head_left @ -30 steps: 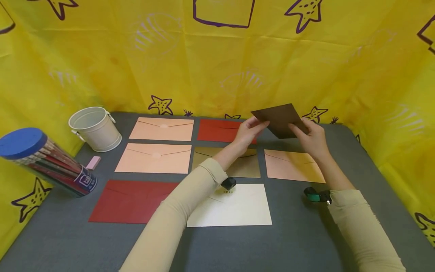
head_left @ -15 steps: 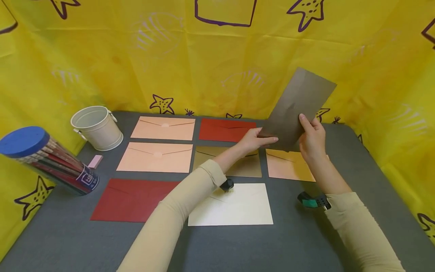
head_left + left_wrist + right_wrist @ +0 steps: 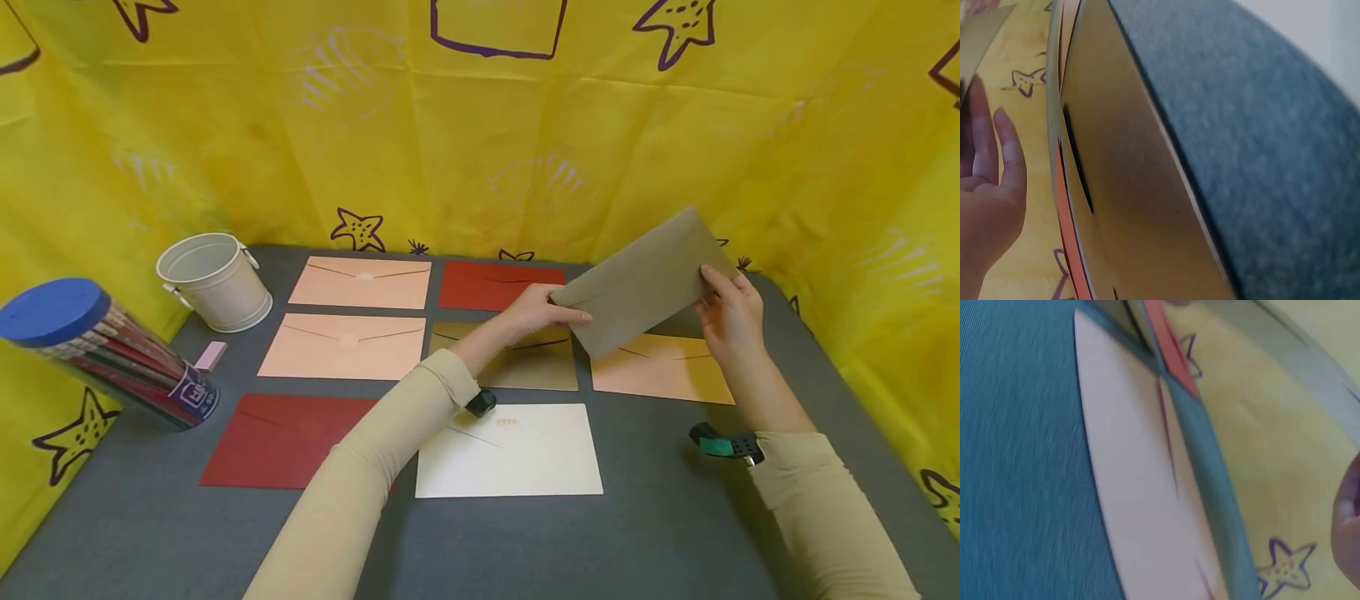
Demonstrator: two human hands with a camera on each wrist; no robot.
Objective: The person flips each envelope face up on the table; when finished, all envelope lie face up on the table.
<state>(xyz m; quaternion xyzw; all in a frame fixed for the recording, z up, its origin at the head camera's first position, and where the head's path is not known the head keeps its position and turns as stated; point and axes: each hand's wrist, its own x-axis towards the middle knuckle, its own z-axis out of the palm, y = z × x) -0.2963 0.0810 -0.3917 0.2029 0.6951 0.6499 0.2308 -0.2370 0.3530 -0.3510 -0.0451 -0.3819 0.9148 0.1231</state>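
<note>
Both hands hold a brown envelope (image 3: 645, 279) in the air over the back right of the table, slanting up to the right. My left hand (image 3: 534, 313) pinches its lower left end between thumb and fingers. At its right end, my right hand (image 3: 731, 321) grips the edge with the thumb on the near face. Below it lies a pink envelope (image 3: 660, 375), partly covered in the head view. A second brown envelope (image 3: 543, 362) lies under the left forearm. The left wrist view catches the held envelope (image 3: 985, 44) at its upper left corner.
Two pink envelopes (image 3: 360, 287), a bright red envelope (image 3: 487, 285), a dark red envelope (image 3: 277, 442) and a white envelope (image 3: 517, 458) lie flat on the grey table (image 3: 525, 550). At left stand a white bucket (image 3: 217, 287), a pencil tub (image 3: 112, 358) and an eraser (image 3: 211, 356).
The brown envelope has turned from a dark, foreshortened angle, through a steep upright tilt, to a lower slant with its broad face showing. My right hand has shifted right, the left slightly left.
</note>
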